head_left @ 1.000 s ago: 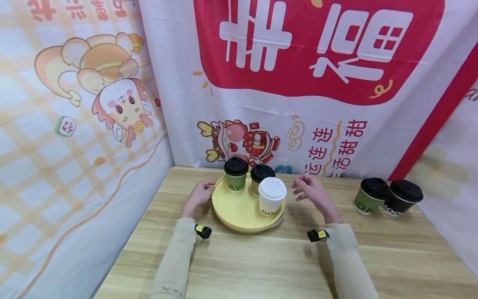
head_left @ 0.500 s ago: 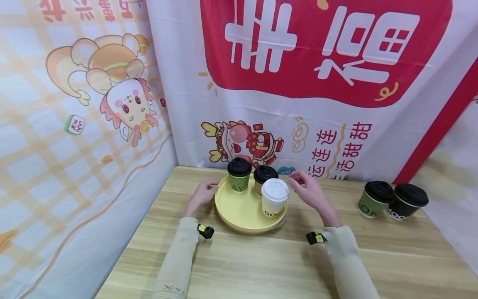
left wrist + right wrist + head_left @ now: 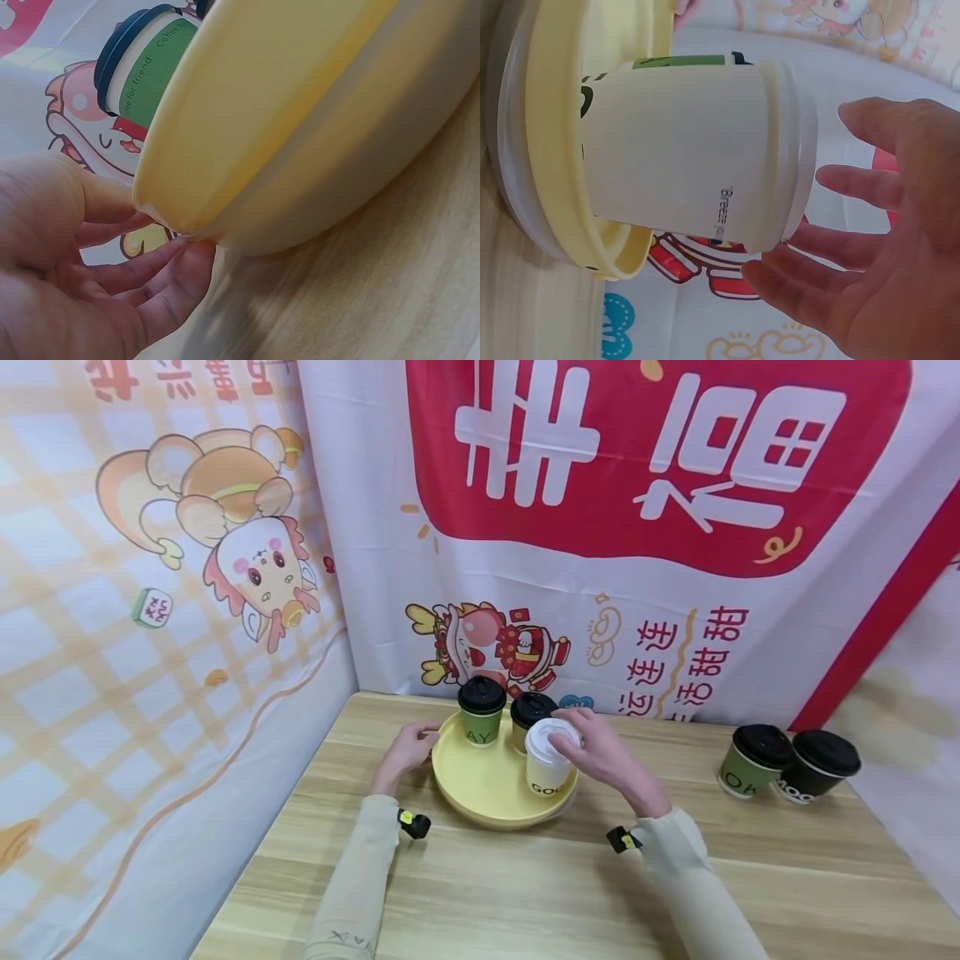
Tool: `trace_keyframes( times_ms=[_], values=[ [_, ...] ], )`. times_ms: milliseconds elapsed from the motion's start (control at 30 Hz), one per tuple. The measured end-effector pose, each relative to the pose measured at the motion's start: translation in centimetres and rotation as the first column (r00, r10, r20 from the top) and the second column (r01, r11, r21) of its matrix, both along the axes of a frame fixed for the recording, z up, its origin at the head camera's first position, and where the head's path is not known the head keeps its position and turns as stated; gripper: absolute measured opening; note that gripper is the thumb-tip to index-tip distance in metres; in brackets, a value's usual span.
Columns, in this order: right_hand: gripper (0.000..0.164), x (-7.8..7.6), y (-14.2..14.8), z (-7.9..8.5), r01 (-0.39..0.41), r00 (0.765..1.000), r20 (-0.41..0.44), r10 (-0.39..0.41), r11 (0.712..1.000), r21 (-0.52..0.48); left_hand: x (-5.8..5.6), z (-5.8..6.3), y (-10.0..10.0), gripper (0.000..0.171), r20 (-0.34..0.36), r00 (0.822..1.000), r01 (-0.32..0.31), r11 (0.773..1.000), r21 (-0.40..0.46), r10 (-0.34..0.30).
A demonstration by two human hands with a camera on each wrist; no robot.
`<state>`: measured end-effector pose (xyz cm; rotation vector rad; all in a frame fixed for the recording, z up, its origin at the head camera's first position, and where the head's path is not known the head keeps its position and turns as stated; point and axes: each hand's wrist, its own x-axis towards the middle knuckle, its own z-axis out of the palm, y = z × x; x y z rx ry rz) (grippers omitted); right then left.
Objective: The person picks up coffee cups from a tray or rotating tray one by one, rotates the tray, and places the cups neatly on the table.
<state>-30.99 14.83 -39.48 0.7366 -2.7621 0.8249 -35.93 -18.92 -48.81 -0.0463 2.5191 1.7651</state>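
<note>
A round yellow tray [image 3: 476, 785] with a raised rim stands on the wooden table. My left hand [image 3: 409, 749] pinches its left edge; in the left wrist view, the thumb lies at the rim and the fingertips sit beneath. Three lidded paper coffee cups stand upright in the tray. One is green with a black lid [image 3: 482, 695], one brown with a black lid [image 3: 534, 706], and the front-right one is a white cup [image 3: 546, 772]. Fingers spread and nearly straight, my right hand [image 3: 606, 750] reaches over the white lid [image 3: 791, 150], fingertips right at its edge.
At the table's right side stand a green cup [image 3: 750, 764] and a black cup [image 3: 813, 768], both black-lidded, side by side. A printed cloth [image 3: 390, 610] hangs behind the table, and a checked cloth [image 3: 172, 710] covers the left side.
My right hand has moved left, from beside the tray to over the white cup's lid. My left hand stays at the tray's edge; the cups have not moved.
</note>
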Motion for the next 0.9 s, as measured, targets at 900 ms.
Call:
trace_keyframes(
  times_ms=[900],
  values=[
    [0.066,0.3,-1.1,-0.7,-0.009,1.000,0.025,0.006,0.993,0.118,-0.3,-0.8,0.0,0.033,-0.005,0.999,-0.038,0.999,-0.002,0.038]
  ],
)
